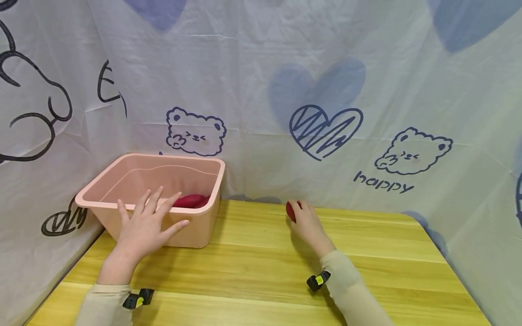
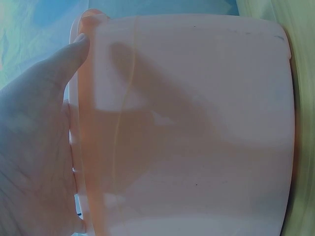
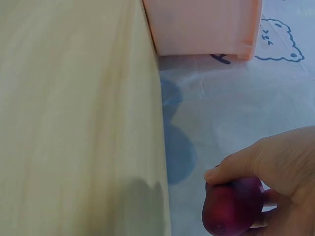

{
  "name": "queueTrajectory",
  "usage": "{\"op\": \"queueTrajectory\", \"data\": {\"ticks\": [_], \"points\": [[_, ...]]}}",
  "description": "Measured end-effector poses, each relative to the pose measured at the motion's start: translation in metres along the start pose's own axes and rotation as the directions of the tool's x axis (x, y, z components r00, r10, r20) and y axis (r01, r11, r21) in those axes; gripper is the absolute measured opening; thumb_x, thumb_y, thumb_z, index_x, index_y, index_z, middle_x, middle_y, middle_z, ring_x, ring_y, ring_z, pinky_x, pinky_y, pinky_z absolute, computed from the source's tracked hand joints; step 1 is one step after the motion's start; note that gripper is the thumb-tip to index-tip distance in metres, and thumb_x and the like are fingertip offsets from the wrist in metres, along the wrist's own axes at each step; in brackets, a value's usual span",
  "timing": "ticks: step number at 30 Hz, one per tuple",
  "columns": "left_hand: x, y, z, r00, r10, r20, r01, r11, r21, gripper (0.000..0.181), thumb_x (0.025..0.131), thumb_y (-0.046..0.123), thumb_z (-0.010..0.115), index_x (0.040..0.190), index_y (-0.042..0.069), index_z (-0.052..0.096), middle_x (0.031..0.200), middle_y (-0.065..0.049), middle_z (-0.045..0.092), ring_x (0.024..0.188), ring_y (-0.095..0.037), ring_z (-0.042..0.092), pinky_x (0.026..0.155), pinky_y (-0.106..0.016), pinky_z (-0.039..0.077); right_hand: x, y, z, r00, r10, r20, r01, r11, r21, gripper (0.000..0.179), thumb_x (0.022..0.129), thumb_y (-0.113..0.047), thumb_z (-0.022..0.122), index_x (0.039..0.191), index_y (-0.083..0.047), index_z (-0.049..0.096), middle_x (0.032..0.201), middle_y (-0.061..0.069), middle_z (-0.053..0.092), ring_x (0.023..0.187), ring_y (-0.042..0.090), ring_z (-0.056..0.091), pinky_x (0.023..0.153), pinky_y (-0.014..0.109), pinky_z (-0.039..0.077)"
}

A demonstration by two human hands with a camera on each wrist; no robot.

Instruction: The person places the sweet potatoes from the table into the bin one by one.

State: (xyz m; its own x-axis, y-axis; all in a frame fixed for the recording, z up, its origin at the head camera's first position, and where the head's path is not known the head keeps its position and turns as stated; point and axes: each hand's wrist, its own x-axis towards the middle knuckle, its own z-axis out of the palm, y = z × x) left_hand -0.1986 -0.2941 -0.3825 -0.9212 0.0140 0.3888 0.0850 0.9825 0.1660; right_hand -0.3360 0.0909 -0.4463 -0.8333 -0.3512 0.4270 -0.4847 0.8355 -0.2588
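My right hand point(image 1: 308, 225) holds a dark red, smooth, rounded fruit-like object point(image 3: 231, 206) near the table's far edge, the thumb on one side and the fingers round the other. Its exact kind cannot be told. Over the near rim of a pink plastic bin point(image 1: 204, 231), my left hand point(image 1: 143, 226) lies with its fingers straight and spread. In the left wrist view the thumb is at the rim of the bin, and the fingertips are partly hidden behind it. Inside the bin is a crimson, long rounded thing point(image 1: 190, 201), partly hidden by the rim and my fingers.
The bin stands at the far left of a yellow wood-grain table point(image 1: 244, 271). A white printed curtain point(image 1: 253, 113) with hearts and bears hangs right behind the table and down both sides. Each wrist wears a black strap.
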Motion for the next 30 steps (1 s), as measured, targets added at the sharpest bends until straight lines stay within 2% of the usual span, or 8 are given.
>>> {"op": "queueTrajectory", "data": {"ticks": [13, 30], "points": [[0.000, 0.000, 0.001, 1.000, -0.004, -0.001, 0.004, 1.000, -0.003, 0.075, 0.086, 0.074, 0.047, 0.150, 0.036, 0.034, 0.160, -0.018, 0.025, 0.146, -0.045, 0.017, 0.106, -0.073, -0.022, 0.017, -0.026, -0.005, 0.998, -0.060, -0.009, 0.060, 0.998, 0.030, 0.060, 0.080, -0.005, 0.077, 0.135, -0.002, 0.052, 0.126, 0.025, 0.056, 0.110, 0.043, 0.057, 0.093, 0.053, 0.052], [0.001, 0.000, 0.002, 1.000, -0.006, -0.006, 0.006, 1.000, -0.002, 0.076, 0.086, 0.075, 0.047, 0.150, 0.037, 0.033, 0.160, -0.018, 0.025, 0.146, -0.046, 0.017, 0.106, -0.073, -0.023, 0.040, -0.068, -0.009, 0.996, -0.081, 0.032, 0.079, 0.995, 0.055, 0.062, 0.084, -0.007, 0.074, 0.140, -0.007, 0.048, 0.132, 0.022, 0.053, 0.116, 0.042, 0.054, 0.098, 0.051, 0.050]]}}
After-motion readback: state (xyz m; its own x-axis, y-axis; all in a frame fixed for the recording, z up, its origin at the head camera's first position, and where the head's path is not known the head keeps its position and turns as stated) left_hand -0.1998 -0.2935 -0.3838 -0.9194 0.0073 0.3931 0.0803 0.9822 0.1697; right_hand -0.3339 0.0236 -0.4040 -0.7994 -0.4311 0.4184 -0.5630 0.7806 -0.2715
